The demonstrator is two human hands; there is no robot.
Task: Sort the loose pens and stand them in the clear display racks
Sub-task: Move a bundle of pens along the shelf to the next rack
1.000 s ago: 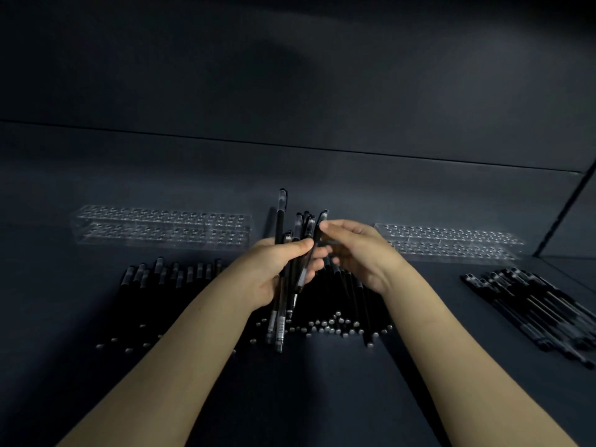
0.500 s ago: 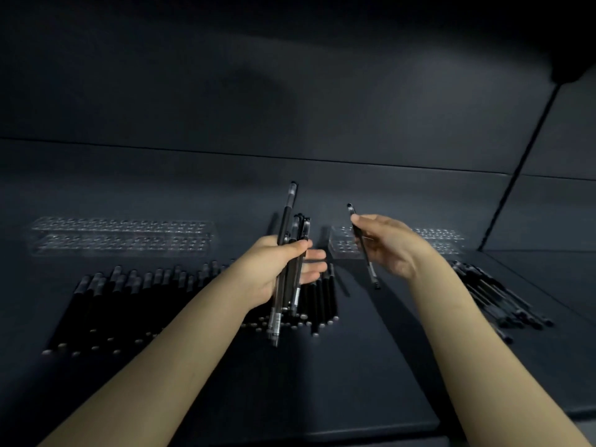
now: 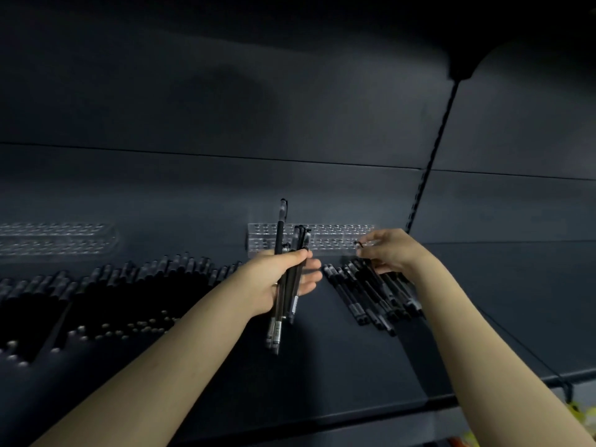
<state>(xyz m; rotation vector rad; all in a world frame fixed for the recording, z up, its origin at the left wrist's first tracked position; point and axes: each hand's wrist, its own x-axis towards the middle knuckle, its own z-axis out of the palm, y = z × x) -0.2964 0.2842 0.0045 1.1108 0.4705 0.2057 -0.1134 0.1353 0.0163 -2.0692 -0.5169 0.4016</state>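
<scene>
My left hand (image 3: 283, 279) grips a bundle of several black pens (image 3: 285, 304), upright and slightly tilted, in front of the clear display rack (image 3: 335, 240). My right hand (image 3: 390, 253) pinches a single black pen (image 3: 358, 245) by its top end, just in front of the rack's right part and above a small pile of sorted pens (image 3: 371, 295) lying on the shelf. Most of that pen is hidden behind my fingers. A second clear rack (image 3: 58, 241) stands at the far left, with a long row of loose pens (image 3: 106, 295) lying before it.
The dark shelf (image 3: 338, 375) ends at a front edge low in the view. A slotted upright (image 3: 429, 162) runs up the back wall right of the rack. Something yellow (image 3: 577, 411) shows below the shelf at the right.
The view has swung right. My right hand carried the single pen to the right and down, over the sorted pile by the rack. My left hand keeps its bundle.
</scene>
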